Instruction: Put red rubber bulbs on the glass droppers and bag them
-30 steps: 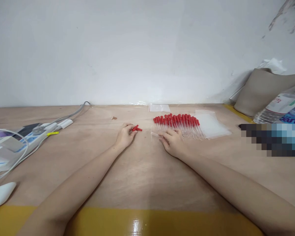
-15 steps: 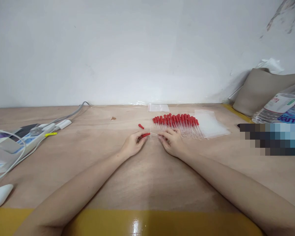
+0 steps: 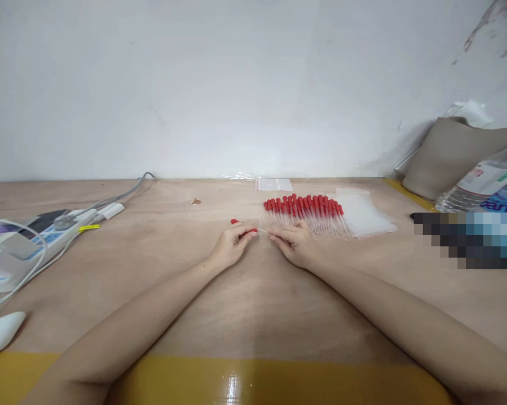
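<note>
My left hand [image 3: 232,243] is closed, thumb and fingers pinching a red rubber bulb [image 3: 254,230]. Another bit of red [image 3: 234,221] shows just behind its knuckles; whether that is a separate bulb I cannot tell. From the bulb's mouth a thin clear dropper tube [image 3: 262,230] runs across to my right hand [image 3: 293,243], whose fingertips pinch it. How deep the tube sits in the bulb is too small to see. Beyond the right hand lies a row of red-capped droppers [image 3: 304,207], bulbs towards the wall and clear stems towards me, partly covered by that hand.
Clear plastic bags [image 3: 365,214] lie right of the row, and a small zip bag [image 3: 274,184] by the wall. A power strip [image 3: 73,225] with cables occupies the left. At right stand a plastic bottle [image 3: 476,180] and a grey-brown rolled sheet [image 3: 434,157].
My hands have come slightly closer, and less of the tube shows between them. The loose red bulb seen behind my left hand is gone from its spot; red now shows nearer the knuckles.
</note>
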The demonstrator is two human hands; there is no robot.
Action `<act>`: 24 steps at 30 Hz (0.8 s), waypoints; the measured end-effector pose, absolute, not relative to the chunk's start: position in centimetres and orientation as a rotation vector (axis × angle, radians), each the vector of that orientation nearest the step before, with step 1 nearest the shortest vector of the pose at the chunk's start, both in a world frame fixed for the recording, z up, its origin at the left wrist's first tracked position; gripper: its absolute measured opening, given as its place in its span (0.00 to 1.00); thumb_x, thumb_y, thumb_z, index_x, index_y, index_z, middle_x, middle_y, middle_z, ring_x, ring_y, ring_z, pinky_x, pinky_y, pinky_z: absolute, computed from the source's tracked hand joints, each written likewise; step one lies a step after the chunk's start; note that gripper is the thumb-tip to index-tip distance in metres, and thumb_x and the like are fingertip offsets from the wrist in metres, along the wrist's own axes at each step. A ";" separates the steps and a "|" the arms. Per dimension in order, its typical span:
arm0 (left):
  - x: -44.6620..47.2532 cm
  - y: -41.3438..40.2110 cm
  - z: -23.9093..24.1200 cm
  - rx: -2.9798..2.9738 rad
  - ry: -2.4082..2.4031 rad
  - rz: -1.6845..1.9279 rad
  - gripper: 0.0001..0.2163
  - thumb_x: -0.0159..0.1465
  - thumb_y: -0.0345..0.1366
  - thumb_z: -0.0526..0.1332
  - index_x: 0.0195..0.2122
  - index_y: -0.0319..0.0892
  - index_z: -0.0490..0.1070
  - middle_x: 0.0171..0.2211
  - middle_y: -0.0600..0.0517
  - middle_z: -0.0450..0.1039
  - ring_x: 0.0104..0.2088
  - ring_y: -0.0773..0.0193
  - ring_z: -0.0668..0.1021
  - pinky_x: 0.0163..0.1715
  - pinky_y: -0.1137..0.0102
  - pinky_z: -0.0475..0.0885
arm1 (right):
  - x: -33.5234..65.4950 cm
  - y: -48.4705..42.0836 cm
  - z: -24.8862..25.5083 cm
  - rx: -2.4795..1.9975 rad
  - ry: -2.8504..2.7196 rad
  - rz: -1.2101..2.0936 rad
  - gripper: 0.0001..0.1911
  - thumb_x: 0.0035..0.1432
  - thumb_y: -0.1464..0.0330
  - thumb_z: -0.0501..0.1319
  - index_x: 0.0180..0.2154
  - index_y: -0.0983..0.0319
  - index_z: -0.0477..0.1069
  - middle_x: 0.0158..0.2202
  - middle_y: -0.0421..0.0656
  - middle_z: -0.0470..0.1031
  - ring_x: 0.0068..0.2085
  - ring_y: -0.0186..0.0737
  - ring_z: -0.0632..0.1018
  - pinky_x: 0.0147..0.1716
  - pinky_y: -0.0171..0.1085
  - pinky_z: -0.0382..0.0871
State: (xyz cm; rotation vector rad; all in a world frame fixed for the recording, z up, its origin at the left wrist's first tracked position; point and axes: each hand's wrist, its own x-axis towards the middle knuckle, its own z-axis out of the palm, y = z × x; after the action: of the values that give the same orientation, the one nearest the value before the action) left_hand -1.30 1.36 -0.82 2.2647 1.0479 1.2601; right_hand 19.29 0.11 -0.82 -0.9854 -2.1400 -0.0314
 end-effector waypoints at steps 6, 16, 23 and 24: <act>-1.5 0.9 -0.1 2.298 0.924 1.175 0.09 0.62 0.36 0.55 0.36 0.40 0.73 0.32 0.49 0.73 0.33 0.65 0.74 0.36 0.69 0.70 | 20.1 0.5 -0.7 -0.912 -2.255 -0.109 0.13 0.61 0.65 0.51 0.42 0.57 0.72 0.37 0.42 0.77 0.34 0.33 0.74 0.40 0.39 0.49; -1.6 0.3 0.4 2.453 0.873 0.969 0.11 0.63 0.39 0.54 0.35 0.40 0.73 0.29 0.50 0.72 0.31 0.66 0.74 0.33 0.73 0.69 | 21.0 0.6 0.3 -0.791 -2.401 -0.346 0.14 0.62 0.68 0.48 0.39 0.58 0.72 0.29 0.40 0.75 0.31 0.33 0.71 0.37 0.40 0.46; -1.6 -0.1 0.0 2.673 0.966 1.001 0.11 0.63 0.40 0.54 0.37 0.41 0.73 0.29 0.50 0.71 0.29 0.67 0.73 0.31 0.73 0.68 | 19.8 -0.4 0.0 -0.919 -2.355 -0.301 0.15 0.61 0.66 0.48 0.30 0.61 0.71 0.26 0.40 0.72 0.28 0.32 0.67 0.34 0.38 0.45; -1.6 -0.1 0.0 2.687 0.969 1.011 0.12 0.63 0.40 0.54 0.37 0.40 0.72 0.29 0.50 0.71 0.29 0.66 0.73 0.31 0.73 0.68 | 19.6 -0.5 0.0 -0.931 -2.355 -0.283 0.16 0.61 0.66 0.48 0.30 0.62 0.71 0.25 0.40 0.72 0.27 0.32 0.67 0.34 0.38 0.45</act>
State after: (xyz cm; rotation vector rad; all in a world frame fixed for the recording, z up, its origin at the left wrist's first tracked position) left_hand -1.58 -0.05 -0.04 2.6873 0.9692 1.0106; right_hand 19.61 -0.50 0.02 -0.9307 -2.3553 -0.2828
